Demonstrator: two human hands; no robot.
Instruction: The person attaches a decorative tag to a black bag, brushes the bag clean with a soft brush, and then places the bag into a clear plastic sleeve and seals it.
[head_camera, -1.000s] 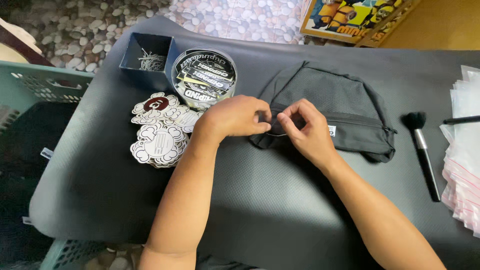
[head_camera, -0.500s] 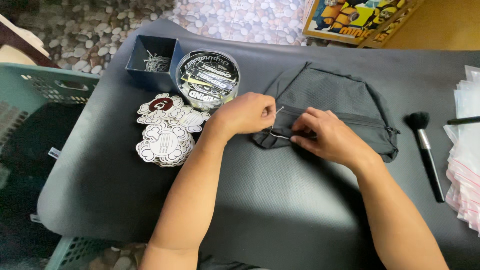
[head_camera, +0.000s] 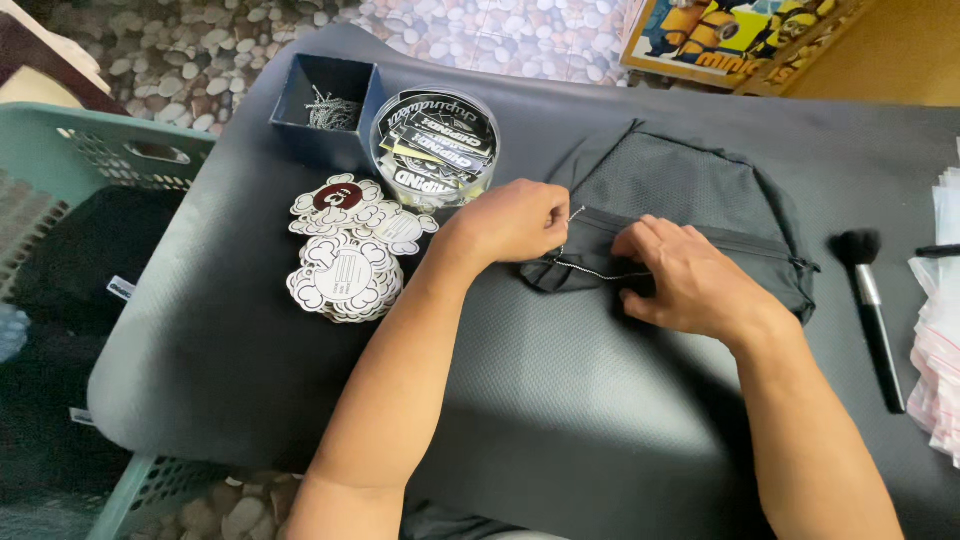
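A black zippered pouch (head_camera: 690, 200) with a mesh front lies on the dark mat (head_camera: 560, 390). My left hand (head_camera: 515, 222) pinches one end of a thin silver ball chain (head_camera: 590, 268) at the pouch's left end. The chain runs down and to the right across the pouch's lower edge. My right hand (head_camera: 685, 280) rests on the pouch and holds the chain's other end under its fingers.
A blue box of ball chains (head_camera: 328, 108) and a clear round tub of stickers (head_camera: 435, 150) stand at the back left. Cloud-shaped paper tags (head_camera: 348, 250) lie beside them. A black brush (head_camera: 872, 300) and clear zip bags (head_camera: 940, 330) are at the right; a teal basket (head_camera: 90, 180) at the left.
My right hand has slid to the right along the pouch, drawing the silver chain out between my two hands. The left hand stays at the pouch's left end.
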